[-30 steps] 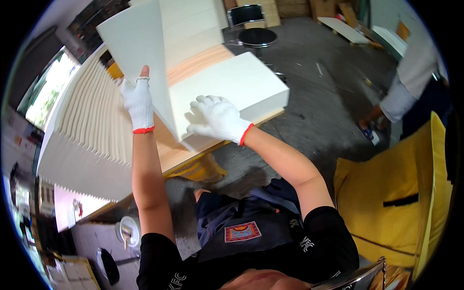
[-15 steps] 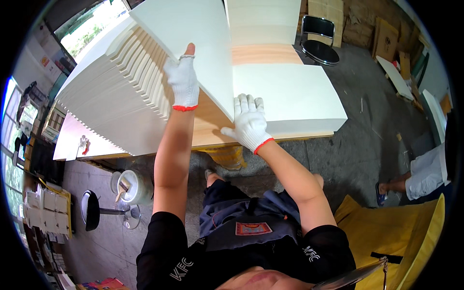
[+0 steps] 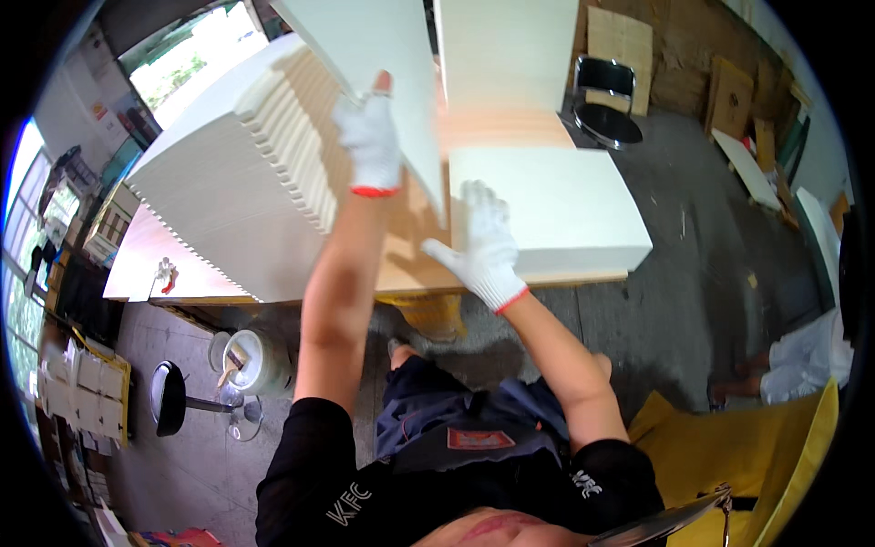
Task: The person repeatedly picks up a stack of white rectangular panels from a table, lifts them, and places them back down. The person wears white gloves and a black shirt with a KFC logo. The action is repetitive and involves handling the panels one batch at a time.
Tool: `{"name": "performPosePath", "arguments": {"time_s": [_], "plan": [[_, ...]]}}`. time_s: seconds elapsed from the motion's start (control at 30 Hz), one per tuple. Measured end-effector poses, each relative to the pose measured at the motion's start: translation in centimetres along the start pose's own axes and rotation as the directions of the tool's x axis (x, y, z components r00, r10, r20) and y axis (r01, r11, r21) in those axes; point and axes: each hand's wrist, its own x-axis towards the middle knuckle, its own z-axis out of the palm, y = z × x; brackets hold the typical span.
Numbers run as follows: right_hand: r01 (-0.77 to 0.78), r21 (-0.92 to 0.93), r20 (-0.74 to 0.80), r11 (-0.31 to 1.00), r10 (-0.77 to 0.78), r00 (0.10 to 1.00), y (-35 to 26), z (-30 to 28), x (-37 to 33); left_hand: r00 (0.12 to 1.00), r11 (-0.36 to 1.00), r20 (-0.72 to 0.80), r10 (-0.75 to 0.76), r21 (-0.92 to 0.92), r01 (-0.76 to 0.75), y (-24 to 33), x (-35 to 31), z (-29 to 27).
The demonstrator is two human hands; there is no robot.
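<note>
My left hand [image 3: 371,141], in a white knit glove with a red cuff and the thumb tip bare, grips the lower left edge of a tilted white board [image 3: 415,100]. Its fingers are partly hidden and blurred. The board leans between a stepped stack of white boards [image 3: 214,173] on the left and a lower, even white stack [image 3: 565,196] on the right. My right hand [image 3: 486,242], also gloved, is open with fingers spread at the near left corner of the lower stack. Pale wood tabletop [image 3: 410,266] shows between the stacks.
Another white stack [image 3: 506,55] rises at the table's far side. A black chair [image 3: 606,118] stands beyond on the right. White bucket with a brush [image 3: 264,360] and a round stool [image 3: 169,398] are at the left. Yellow sheeting [image 3: 729,456] lies near right, by another person's legs [image 3: 802,365].
The tilted board has shifted away from the lower stack's left edge, opening a gap. My right hand has come off the board's lower corner. The whole view has shifted slightly.
</note>
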Motion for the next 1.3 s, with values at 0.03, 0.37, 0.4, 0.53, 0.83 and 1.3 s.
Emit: {"name": "performPosePath", "arguments": {"time_s": [0.03, 0.37, 0.4, 0.53, 0.83, 1.3], "plan": [[0.031, 0.102, -0.167, 0.994, -0.013, 0.986, -0.2, -0.6, 0.1, 0.998, 1.000, -0.058, -0.014, -0.026, 0.012, 0.6, -1.2, 1.1], [0.402, 0.619, -0.637, 0.674, 0.131, 0.760, 9.0, -8.2, 0.2, 0.535, 0.830, 0.717, 0.446, -0.107, -0.548, 9.9, -10.2, 7.9], [0.290, 0.714, -0.576, 0.637, 0.299, 0.761, 7.8, -9.9, 0.2, 0.480, 0.715, 0.742, 0.467, 0.003, -0.699, 10.8, -9.2, 6.6], [0.242, 0.879, -0.416, 0.411, 0.415, 0.809, 1.8, -19.2, 1.7, 0.409, 0.293, 0.756, 0.511, 0.294, -0.910, 14.3, -3.6, -0.4], [0.421, 0.052, -0.556, 0.906, -0.324, 0.766, -5.2, -20.3, 15.8, 0.846, 0.908, 0.480, 0.230, 0.208, -0.364, 21.7, 10.8, -15.2], [0.065, 0.009, 0.253, 0.998, -0.065, 0.965, -14.7, -11.0, 27.8, 0.919, 0.075, 0.336, -0.204, 0.942, -0.328, 20.6, 19.0, -27.2]]}}
